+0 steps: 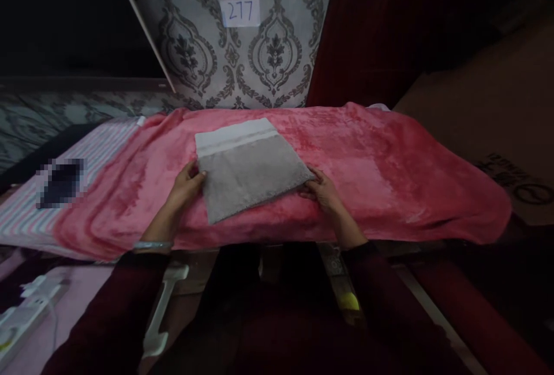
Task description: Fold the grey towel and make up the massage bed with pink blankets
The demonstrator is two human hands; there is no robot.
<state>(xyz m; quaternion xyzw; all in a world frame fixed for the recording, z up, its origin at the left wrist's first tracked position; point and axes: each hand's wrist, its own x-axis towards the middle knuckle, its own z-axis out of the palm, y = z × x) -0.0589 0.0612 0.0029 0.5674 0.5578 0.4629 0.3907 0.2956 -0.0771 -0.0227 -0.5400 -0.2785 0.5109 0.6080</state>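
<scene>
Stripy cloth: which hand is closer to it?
Left. The left hand is right of the striped cloth; the right hand is farther, at the right corner of the gray cloth.

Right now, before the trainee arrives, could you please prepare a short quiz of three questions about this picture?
1. Which number is written on the white paper?
2. True or false: the left hand and the right hand both touch the gray cloth.
3. What shows directly around the gray cloth? A) striped sheet; B) pink-red blanket; C) cardboard.

Key: 1. 277; 2. true; 3. B
</scene>
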